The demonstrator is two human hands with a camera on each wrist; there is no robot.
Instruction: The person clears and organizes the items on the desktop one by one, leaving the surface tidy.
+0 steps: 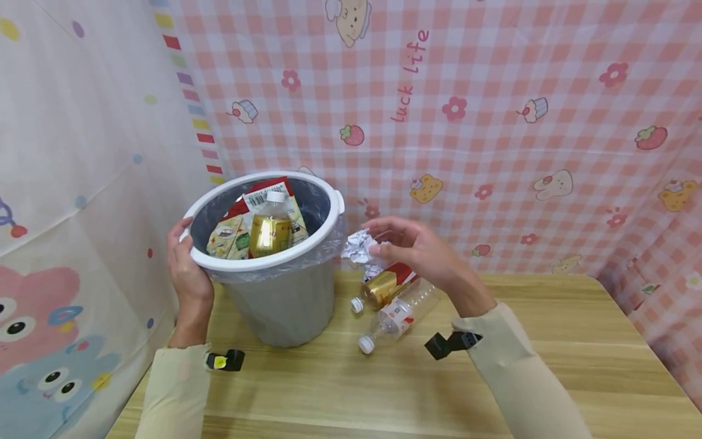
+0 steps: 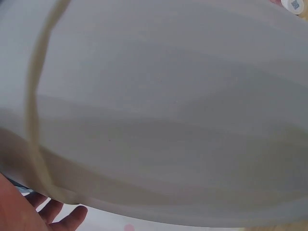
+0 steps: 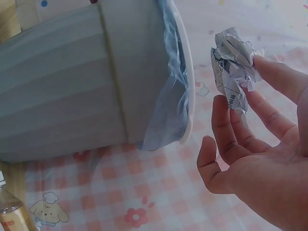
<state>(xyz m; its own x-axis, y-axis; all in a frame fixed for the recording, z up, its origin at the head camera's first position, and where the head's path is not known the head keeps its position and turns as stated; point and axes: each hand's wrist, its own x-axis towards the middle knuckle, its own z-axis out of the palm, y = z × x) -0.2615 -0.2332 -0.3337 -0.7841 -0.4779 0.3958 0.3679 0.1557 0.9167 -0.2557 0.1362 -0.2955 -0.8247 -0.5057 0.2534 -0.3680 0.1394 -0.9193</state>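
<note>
The pink checked backdrop reads "luck life" in red script; the bin's cartons carry a barcode label whose print is too small to read. The right hand [image 1: 425, 253] pinches a crumpled paper ball [image 1: 359, 247] between thumb and fingers [image 3: 269, 72], the other fingers loosely spread. The ball is white with fine dark print, tightly creased, held in the air just beside the rim of the grey bin [image 1: 285, 305], above the bench's back edge. The left hand [image 1: 189, 268] grips the bin's white rim on its far-left side, fingers curled over it. The bin, lined with a clear bag, is tilted and holds red-and-green cartons and a gold-labelled bottle [image 1: 270, 231]. Two more bottles [image 1: 392, 305] lie on the bench [image 1: 548, 341] beneath the right hand.
</note>
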